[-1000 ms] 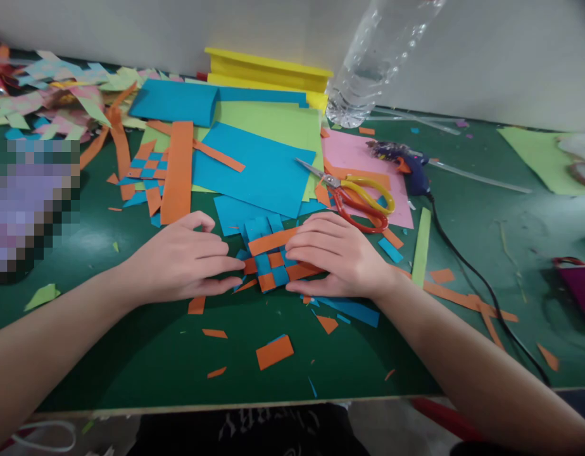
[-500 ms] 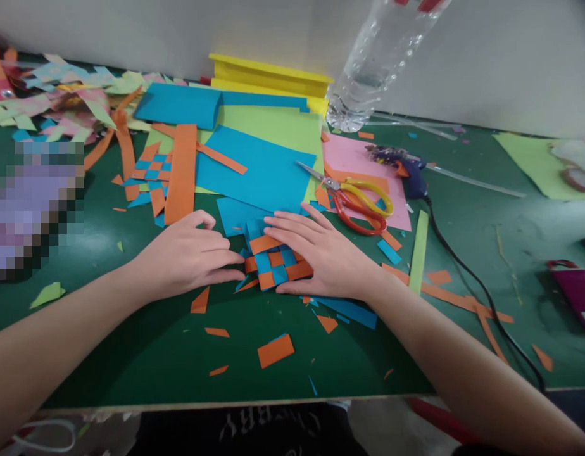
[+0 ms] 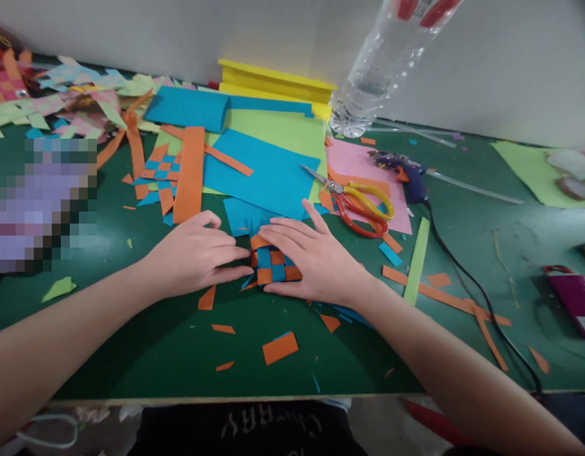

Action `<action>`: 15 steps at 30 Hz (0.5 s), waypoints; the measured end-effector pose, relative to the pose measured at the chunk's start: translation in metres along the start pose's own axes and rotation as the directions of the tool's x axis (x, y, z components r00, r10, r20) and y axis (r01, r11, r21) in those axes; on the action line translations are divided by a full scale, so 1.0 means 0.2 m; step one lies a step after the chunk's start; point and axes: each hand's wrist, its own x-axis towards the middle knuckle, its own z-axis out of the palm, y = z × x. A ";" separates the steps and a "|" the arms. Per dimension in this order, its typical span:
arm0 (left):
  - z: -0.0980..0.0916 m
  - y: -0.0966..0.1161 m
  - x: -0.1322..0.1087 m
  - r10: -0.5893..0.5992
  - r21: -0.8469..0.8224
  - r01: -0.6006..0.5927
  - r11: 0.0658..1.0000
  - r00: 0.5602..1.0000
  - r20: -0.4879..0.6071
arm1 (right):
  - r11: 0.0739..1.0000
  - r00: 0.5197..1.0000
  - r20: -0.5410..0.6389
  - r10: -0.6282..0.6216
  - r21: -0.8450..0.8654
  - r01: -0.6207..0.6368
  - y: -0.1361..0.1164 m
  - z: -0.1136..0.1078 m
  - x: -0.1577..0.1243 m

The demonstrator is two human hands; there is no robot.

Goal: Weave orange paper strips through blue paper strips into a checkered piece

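A small woven piece of orange and blue paper strips (image 3: 272, 265) lies on the green table between my hands. My right hand (image 3: 316, 256) rests over its right part, fingers extended and thumb along the near edge, hiding that side. From the left, my left hand (image 3: 200, 256) touches the left edge with thumb and forefinger, which are close together; the other fingers are curled. Behind the weave is a blue sheet (image 3: 261, 171), with scissors (image 3: 359, 199) with yellow and red handles lying partly over it.
A glue gun (image 3: 409, 177) with a black cord lies right of the scissors. Behind stands a water bottle (image 3: 363, 95). Paper scraps (image 3: 280, 348) are scattered in front; a blurred, pixelated object (image 3: 36, 209) is at the left.
My right hand has shifted slightly left over the weave and covers more of its right side. The weave lies straighter. The whole view has shifted a little.
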 end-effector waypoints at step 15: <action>-0.02 -0.02 0.00 0.049 -0.054 -0.047 0.997 0.998 0.026 | 0.957 0.893 -0.367 -0.260 -0.221 0.188 0.04 -0.08 -0.08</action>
